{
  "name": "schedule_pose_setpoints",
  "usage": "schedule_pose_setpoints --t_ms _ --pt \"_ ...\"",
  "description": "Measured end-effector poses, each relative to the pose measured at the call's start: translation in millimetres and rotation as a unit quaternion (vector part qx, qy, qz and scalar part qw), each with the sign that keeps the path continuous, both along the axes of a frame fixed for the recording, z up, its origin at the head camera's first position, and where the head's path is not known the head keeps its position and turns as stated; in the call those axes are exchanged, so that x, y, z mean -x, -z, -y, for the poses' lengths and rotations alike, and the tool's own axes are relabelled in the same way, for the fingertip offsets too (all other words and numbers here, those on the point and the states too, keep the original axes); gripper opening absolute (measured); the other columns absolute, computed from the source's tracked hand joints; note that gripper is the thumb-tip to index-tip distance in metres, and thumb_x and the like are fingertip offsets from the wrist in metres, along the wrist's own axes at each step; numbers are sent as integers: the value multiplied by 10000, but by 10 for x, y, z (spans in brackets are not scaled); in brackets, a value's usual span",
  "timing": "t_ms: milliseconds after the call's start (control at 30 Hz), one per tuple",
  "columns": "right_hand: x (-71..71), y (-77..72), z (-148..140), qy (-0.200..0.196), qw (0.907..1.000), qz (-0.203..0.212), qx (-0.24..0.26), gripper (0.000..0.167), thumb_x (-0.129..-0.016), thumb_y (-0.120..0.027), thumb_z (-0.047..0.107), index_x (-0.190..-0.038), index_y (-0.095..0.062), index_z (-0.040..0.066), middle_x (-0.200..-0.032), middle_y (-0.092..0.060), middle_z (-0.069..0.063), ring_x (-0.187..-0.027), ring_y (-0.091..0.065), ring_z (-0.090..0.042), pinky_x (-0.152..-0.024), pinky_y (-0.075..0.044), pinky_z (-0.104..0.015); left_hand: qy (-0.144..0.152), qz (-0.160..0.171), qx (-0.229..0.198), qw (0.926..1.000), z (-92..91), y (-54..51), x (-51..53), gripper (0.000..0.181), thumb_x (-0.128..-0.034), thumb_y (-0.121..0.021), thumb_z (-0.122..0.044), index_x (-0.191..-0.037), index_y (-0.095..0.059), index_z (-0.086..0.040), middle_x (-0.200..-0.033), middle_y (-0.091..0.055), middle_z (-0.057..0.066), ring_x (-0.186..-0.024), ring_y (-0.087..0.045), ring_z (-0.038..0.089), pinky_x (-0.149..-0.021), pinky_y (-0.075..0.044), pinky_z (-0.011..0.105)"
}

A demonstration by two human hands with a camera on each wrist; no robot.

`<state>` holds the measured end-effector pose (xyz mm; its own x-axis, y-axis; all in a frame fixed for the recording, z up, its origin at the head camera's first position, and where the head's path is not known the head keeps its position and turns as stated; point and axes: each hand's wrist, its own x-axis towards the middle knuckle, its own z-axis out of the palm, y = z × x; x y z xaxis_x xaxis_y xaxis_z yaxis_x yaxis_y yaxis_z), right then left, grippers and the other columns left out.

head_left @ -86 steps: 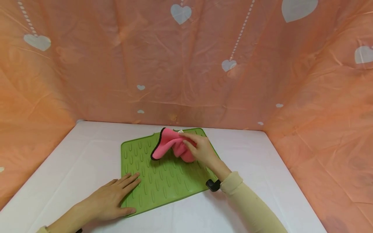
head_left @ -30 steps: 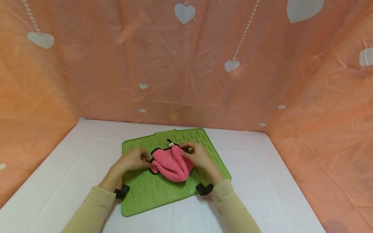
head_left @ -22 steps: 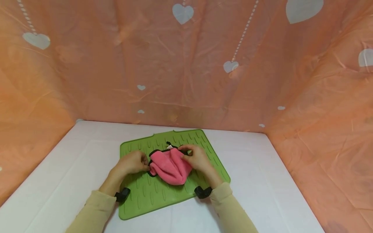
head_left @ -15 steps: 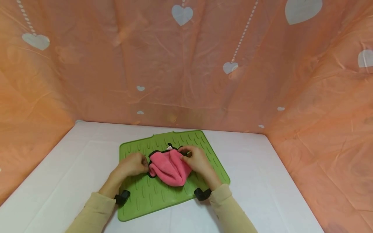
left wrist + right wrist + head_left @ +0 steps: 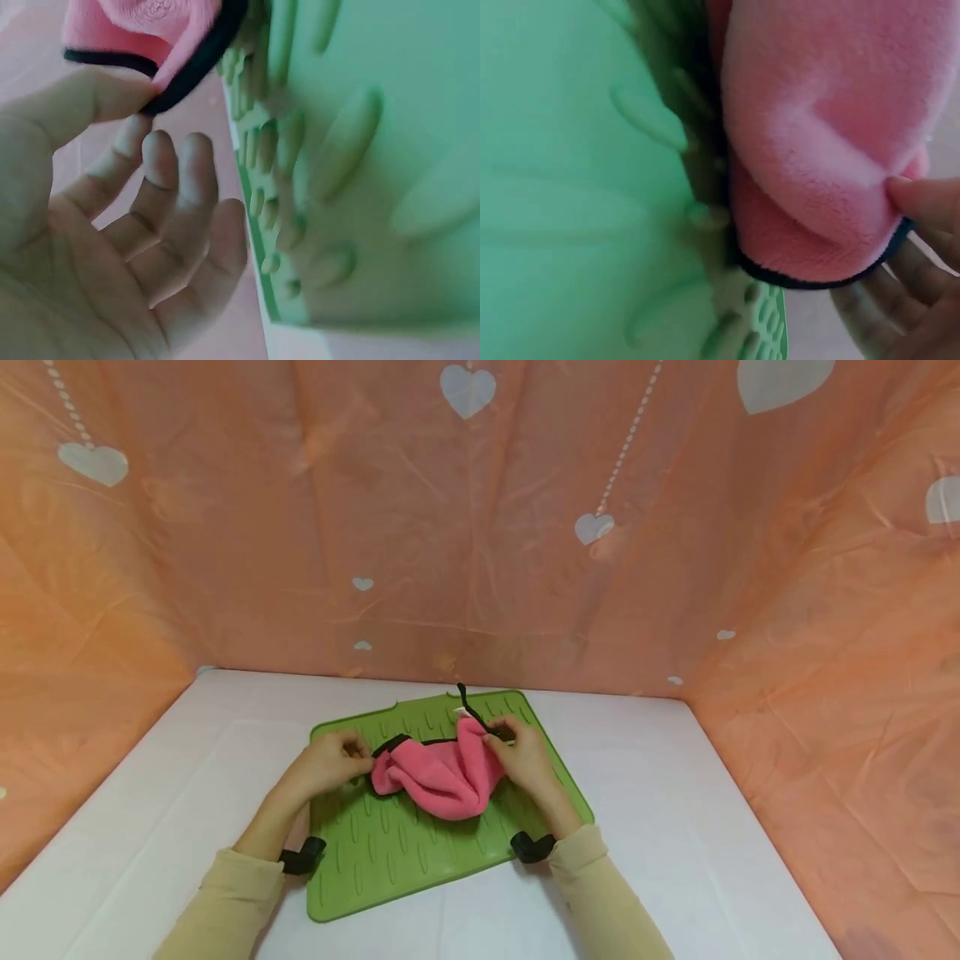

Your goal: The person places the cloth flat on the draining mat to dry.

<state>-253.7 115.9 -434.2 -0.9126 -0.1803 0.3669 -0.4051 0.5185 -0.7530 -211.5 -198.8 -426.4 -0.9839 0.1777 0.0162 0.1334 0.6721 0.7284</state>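
A pink cloth (image 5: 442, 785) with a black edge trim hangs bunched between both hands, above a green ribbed mat (image 5: 390, 868). Its left corner is pinched between the thumb and index finger of my left hand (image 5: 322, 768); in the left wrist view that hand's other fingers (image 5: 196, 172) are bent and free of the cloth. My right hand (image 5: 528, 764) pinches the cloth's upper right edge, close to a black loop and a small white tag. In the right wrist view the thumb (image 5: 930, 201) presses on the pink side, with fingers behind the trim.
The mat lies at an angle on a white tabletop (image 5: 675, 827). Orange sheeting (image 5: 480, 543) with pale hearts rises behind the table and at both sides. Black wrist devices (image 5: 532, 847) sit on both wrists, over the mat's near part.
Earlier my left hand lay flat on the mat while the right alone held the cloth. Now both pinch it; they have since moved slightly up and apart, and the black loop stands higher.
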Motion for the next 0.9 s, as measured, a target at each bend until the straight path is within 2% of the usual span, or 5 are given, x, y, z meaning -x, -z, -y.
schedule_pose_setpoints --t_ms 133,267,667,800,900 --pt "49 -22 -78 476 9980 -137 393 152 -941 -738 64 -1078 -733 -1 -1007 -762 -171 -974 -731 -323 -834 -600 -447 -324 -323 -124 9989 107 -59 8 127 -979 -673 -192 -1013 -683 -70 -1022 -686 125 -803 -626 225 -663 -500 362" --pt "85 -32 -166 755 9943 3 756 166 -966 -734 92 -1114 -721 16 -977 -766 -154 -876 -719 -250 -704 -573 -316 -613 -412 -424 9964 188 -84 18 139 -1001 -651 -174 -1056 -668 -48 -1065 -713 170 -857 -705 278 -700 -549 378" --pt "178 -76 -450 1311 9785 558 1490 329 -1015 -658 100 -1325 -623 -1 -1027 -729 -217 -493 -531 -22 -465 -432 -185 -1342 -540 -1805 9729 347 -138 12 177 -1011 -569 -91 -1069 -517 67 -1037 -618 236 -642 -732 198 -661 -630 369" --pt "166 -73 -549 1032 9781 1312 1243 410 -1002 -628 37 -1402 -560 -17 -1098 -714 -238 -468 -557 -104 -451 -442 -221 -1350 -279 -1521 9787 407 -125 6 176 -1006 -546 -83 -1078 -503 72 -1019 -601 219 -611 -710 177 -596 -620 371" --pt "157 -40 -611 729 9805 1737 559 412 -987 -638 4 -1387 -554 -52 -1058 -727 -248 -495 -577 -135 -480 -485 -254 -1210 -38 -1043 9871 445 -70 17 172 -1005 -542 -77 -1079 -513 76 -978 -640 204 -621 -719 202 -570 -609 362"
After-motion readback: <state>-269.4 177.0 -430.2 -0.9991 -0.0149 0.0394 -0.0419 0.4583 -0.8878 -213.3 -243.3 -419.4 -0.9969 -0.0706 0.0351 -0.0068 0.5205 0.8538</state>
